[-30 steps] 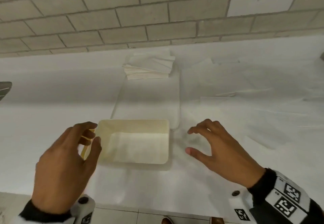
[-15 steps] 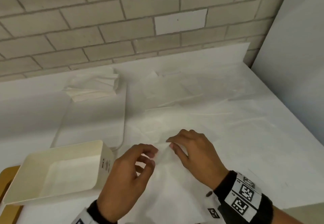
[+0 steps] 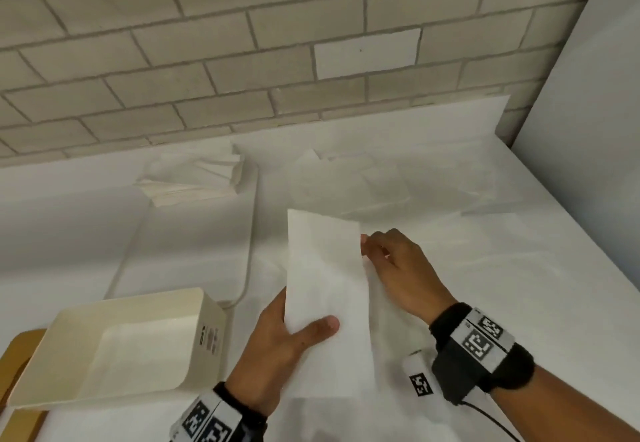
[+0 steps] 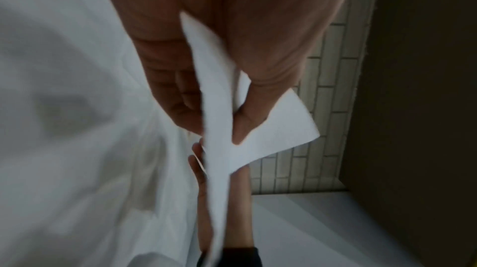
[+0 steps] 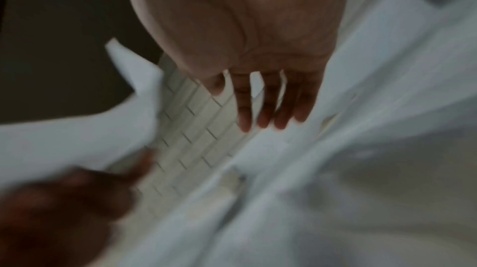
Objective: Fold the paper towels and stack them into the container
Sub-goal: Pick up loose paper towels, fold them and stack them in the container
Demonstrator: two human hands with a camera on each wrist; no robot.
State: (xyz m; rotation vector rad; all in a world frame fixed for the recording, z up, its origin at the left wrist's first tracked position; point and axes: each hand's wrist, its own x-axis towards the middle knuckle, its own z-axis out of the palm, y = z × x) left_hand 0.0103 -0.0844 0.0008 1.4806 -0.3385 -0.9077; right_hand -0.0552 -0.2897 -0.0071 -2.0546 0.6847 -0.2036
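At the far left of the table (image 3: 519, 320) sat the cream container (image 3: 114, 344), open side up, nothing visible inside it and a plain rim to drop sheets past; behind it, against the brick wall (image 3: 242, 43), lay a loose stack of paper towels (image 3: 194, 178), its layers fanned and uneven. Moving right, my left hand (image 3: 277, 348) had the one paper towel (image 3: 325, 296) that mattered: thumb across its front face near the lower left edge, fingers tucked behind, a firm pinch and nothing more. The left wrist view confirmed it, with the sheet passing edge-on between thumb and fingers and its free corner curling away. I judged the towel to weigh next to nothing and to have no stiffness to speak of; it stood up off the table only because it was narrow and held low, and it bowed where nothing supported it. It looked soft, a little grippy instead of slick, and easy to crease or tear if tugged from one corner. The sensible place to take it was along an edge or at two opposite corners, so a fold could be laid flat and pressed. Further right, my right hand (image 3: 398, 268) was beside the towel's upper right edge, fingers loosely curved; from the right wrist view they hung extended and spread with nothing between them, so I read that hand as unclosed and empty, at most brushing the edge.
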